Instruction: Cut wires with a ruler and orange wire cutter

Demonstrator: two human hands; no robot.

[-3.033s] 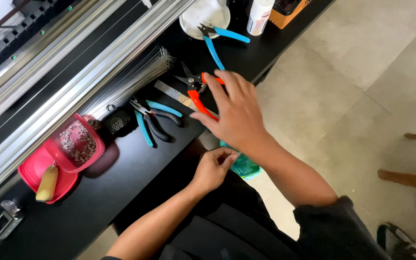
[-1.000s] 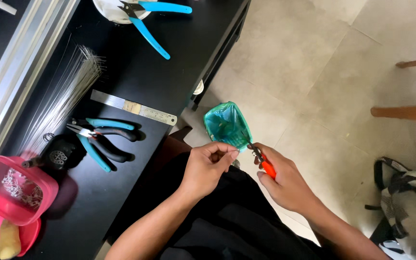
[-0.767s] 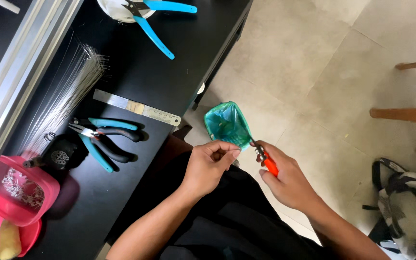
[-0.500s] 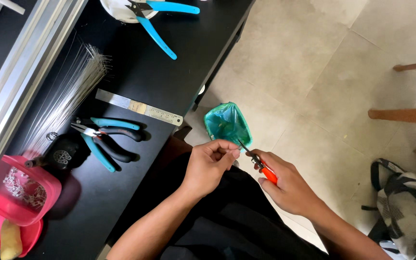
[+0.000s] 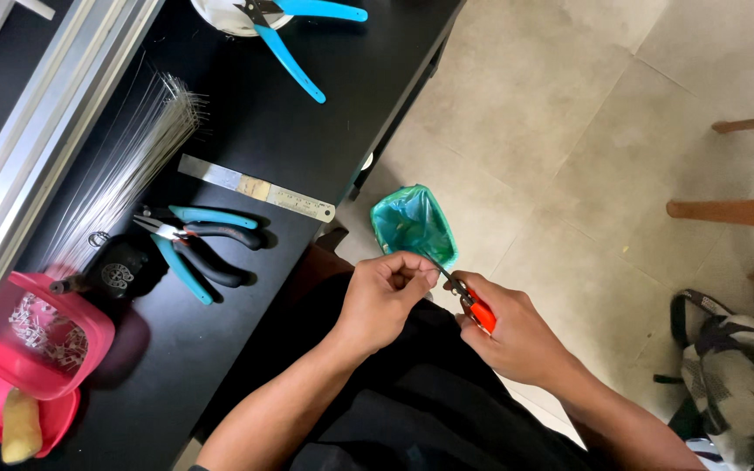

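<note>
My right hand (image 5: pixel 517 336) grips orange-handled cutters (image 5: pixel 475 309) over my lap, their tip pointing up-left toward my left hand (image 5: pixel 386 296). My left hand's fingers are pinched together on something too small to make out, held at the cutter's tip. Both hands meet just below a small bin lined with a green bag (image 5: pixel 412 225) on the floor. The black worktable (image 5: pixel 307 139) lies to the left.
On the table lie a bundle of thin wires (image 5: pixel 119 170), a steel ruler (image 5: pixel 255 187), two pliers with blue and black handles (image 5: pixel 194 249), blue-handled cutters (image 5: pixel 294 35) on a white dish, and a red box of small parts (image 5: pixel 37 336). Wooden chair legs (image 5: pixel 730 209) stand at the right.
Three seconds ago my right hand reached over the table at the orange cutters; it now holds them over my lap at the left hand's fingertips. The view has swung toward the floor.
</note>
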